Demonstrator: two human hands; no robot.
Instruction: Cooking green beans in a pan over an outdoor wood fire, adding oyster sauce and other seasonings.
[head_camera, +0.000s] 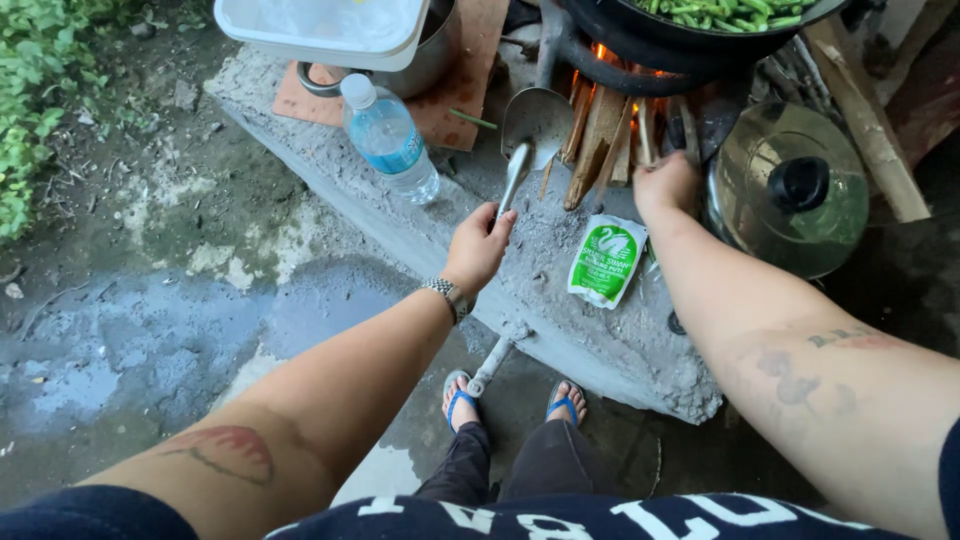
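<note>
My left hand (478, 245) grips the long handle of a metal spatula (533, 125) whose blade rests on the concrete ledge (600, 340) near the fire. My right hand (665, 183) reaches to the firewood sticks (600, 140) under the black wok (700, 25) and touches one of them; flames glow beneath the wok. Green beans (730, 12) fill the wok. A green and white packet (607, 260) lies on the ledge between my two forearms.
A plastic water bottle (390, 140) stands on the ledge beside a metal pot (420, 55) covered by a white tray (325, 28). A glass lid (790, 185) with a black knob lies at right. Wet ground (150, 330) spreads left. My feet in blue sandals (510, 400) are below.
</note>
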